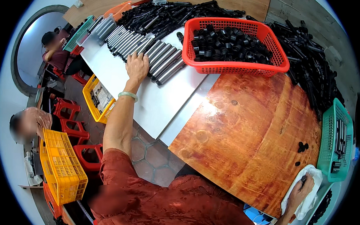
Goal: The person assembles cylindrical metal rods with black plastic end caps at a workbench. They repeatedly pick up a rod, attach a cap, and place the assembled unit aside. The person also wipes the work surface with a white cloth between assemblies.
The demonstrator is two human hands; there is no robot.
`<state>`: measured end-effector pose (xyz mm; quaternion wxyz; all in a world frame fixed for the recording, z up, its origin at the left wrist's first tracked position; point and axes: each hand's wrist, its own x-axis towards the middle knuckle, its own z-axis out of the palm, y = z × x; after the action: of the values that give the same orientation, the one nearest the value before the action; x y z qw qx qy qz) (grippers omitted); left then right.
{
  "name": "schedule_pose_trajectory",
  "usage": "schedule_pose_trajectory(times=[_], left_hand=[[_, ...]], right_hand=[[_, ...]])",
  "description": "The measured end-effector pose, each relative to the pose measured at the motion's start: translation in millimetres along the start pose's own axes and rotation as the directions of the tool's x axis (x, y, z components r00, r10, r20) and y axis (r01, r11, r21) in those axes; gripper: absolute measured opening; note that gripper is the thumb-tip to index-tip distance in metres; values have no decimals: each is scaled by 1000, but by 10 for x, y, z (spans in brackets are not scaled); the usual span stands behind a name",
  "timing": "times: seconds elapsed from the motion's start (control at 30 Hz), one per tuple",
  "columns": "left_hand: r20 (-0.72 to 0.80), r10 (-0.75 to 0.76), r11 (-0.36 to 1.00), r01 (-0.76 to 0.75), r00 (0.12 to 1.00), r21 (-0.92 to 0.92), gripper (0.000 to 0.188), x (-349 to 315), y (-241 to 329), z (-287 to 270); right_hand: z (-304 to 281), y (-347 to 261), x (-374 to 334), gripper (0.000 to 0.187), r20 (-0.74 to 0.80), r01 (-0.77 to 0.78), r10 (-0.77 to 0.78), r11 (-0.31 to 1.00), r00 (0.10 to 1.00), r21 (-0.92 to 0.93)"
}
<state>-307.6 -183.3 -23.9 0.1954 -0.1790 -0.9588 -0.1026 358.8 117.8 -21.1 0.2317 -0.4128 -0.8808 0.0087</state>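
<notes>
My left hand (pixel 137 67), with a pale green bangle on its wrist, reaches out over a row of silver tubes with black ends (pixel 165 61) on the white tabletop. Its fingers are a little apart, and the fingertips touch the tubes. What lies under the palm is hidden. At the lower right, my right hand (pixel 302 190) rests on a white cloth (pixel 311 198), fingers closed round a small black part (pixel 303 179). Several small black pieces (pixel 302 147) lie on the wooden board (pixel 243 130) nearby.
A red basket (pixel 237 67) of black caps stands at the far middle. Black rods (pixel 308 57) are heaped behind it. A green basket (pixel 325 145) with tubes is at the right edge. Yellow crates (pixel 63 164) and red stools (pixel 87 157) stand left, where two other people sit.
</notes>
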Motion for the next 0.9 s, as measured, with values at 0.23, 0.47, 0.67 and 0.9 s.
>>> schedule_pose_trajectory(times=[0.23, 0.47, 0.67, 0.9], left_hand=[[-226, 12, 999, -19, 974, -29, 42, 110, -76, -33], [-411, -98, 494, -314, 906, -811, 33, -354, 1153, -985], [-376, 271, 59, -405, 886, -912, 34, -1313, 2292, -1456], [172, 588, -57, 253, 790, -966, 27, -1997, 3019, -919]], right_hand=[[-49, -136, 57, 35, -29, 18, -17, 999, 999, 35], [-121, -180, 52, 36, -81, 50, -53, 998, 995, -29], [-286, -173, 119, 29, -60, -17, 23, 994, 998, 108], [-466, -358, 480, 29, 5, 38, -40, 977, 999, 208]])
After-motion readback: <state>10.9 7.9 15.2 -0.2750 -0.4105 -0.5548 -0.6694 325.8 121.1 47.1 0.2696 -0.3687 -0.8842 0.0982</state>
